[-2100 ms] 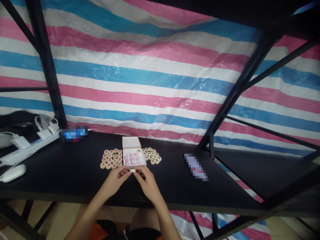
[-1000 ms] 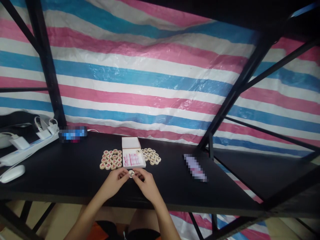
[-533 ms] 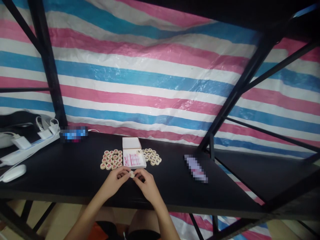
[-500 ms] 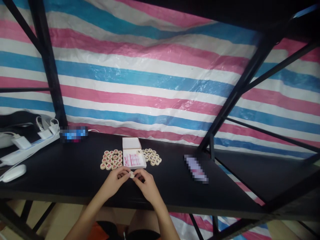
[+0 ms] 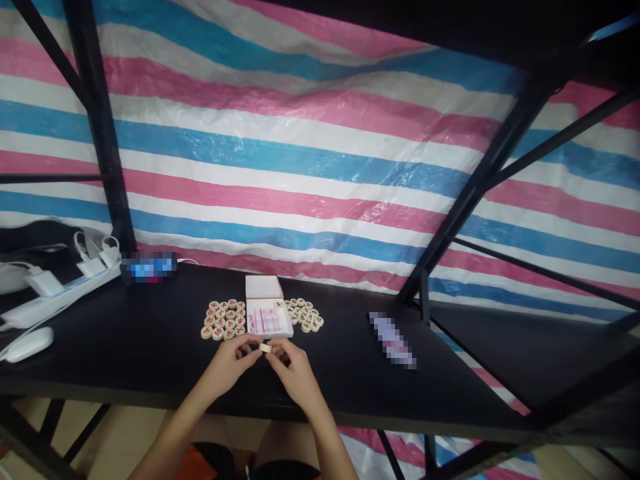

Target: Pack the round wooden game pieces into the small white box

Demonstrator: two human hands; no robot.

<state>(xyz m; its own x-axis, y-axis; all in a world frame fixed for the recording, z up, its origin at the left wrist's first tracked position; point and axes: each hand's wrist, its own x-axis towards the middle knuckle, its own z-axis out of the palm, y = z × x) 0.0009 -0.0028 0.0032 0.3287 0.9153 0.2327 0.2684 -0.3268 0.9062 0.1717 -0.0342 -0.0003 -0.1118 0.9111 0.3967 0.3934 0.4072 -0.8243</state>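
Note:
My left hand [image 5: 227, 365] and my right hand [image 5: 295, 370] meet over the front of the black table [image 5: 125, 353]. Together their fingertips pinch one small round wooden game piece [image 5: 265, 347], seen edge-on. Just beyond the hands lies a white box [image 5: 267, 317] with a red grid printed on it. A cluster of several red-marked round pieces [image 5: 224, 319] lies left of the box. Several dark-marked pieces [image 5: 304, 313] lie to its right.
A white power strip with plugged-in chargers [image 5: 55, 293] and a white mouse [image 5: 30, 343] sit at the table's left end. A blurred dark object [image 5: 149, 267] lies near the back, a blurred flat object [image 5: 393, 340] to the right. Black frame posts [image 5: 107, 160] rise before a striped tarp [image 5: 300, 133].
The piece between my fingers has been turned: a second ago its marked face showed, now only its edge does. Both hands have stayed in place.

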